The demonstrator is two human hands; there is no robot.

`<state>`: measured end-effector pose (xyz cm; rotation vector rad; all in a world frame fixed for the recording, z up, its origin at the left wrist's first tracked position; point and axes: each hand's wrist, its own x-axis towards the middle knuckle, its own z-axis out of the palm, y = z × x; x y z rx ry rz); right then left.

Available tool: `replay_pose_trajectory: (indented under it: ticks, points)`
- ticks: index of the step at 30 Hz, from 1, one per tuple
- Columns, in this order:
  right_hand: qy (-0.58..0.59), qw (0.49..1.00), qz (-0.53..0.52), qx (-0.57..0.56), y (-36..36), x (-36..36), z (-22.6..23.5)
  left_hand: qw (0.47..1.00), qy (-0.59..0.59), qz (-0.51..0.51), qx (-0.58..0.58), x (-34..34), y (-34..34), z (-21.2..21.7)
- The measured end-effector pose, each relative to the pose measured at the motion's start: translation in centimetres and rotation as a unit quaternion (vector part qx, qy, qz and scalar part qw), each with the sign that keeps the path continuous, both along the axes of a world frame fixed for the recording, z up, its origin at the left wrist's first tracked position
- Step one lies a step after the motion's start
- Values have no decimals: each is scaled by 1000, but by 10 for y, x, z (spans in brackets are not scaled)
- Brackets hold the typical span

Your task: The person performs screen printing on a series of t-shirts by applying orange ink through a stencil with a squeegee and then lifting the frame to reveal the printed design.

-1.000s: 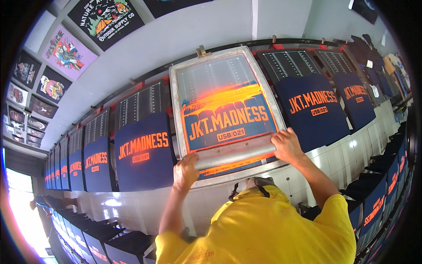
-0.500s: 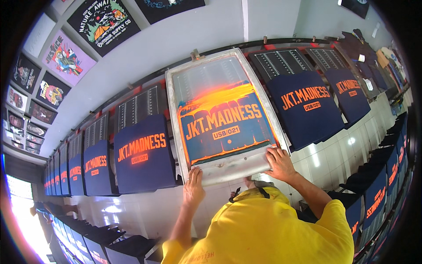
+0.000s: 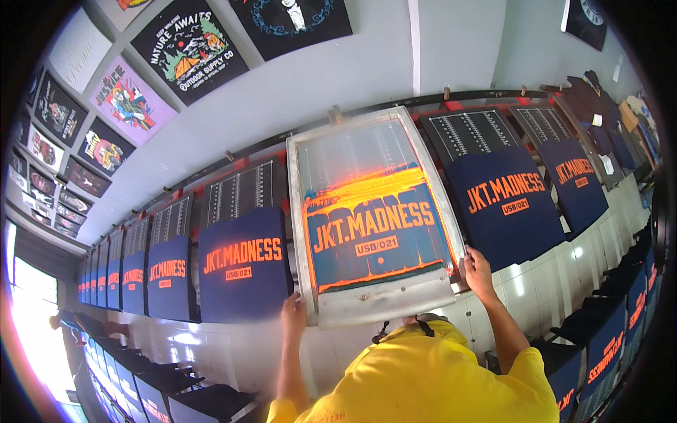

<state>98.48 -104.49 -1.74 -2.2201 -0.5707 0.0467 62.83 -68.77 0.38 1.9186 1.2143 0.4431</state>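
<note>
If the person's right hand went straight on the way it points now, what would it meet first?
Most likely the right side of the grey screen frame, which lies just ahead of the right hand; it may be touching there, but depth is unclear.

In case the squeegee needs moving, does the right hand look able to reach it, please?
Probably yes: the right hand is at the right edge of the screen frame, close to the squeegee, whose top lies uncovered.
</note>
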Motion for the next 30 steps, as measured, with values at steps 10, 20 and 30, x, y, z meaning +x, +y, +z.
replay_pose_trajectory:
  ticks: [10, 20, 30]
  points:
    - [138, 972, -77, 174, 20, 9, -17, 991, 128, 10, 31, -19, 40, -61]
    - [157, 966, -81, 190, 26, 10, -23, 961, 4, 47, -274, -12, 49, -27]
    - [158, 964, -87, 194, 28, 15, -37, 956, -53, 56, -285, -5, 44, -9]
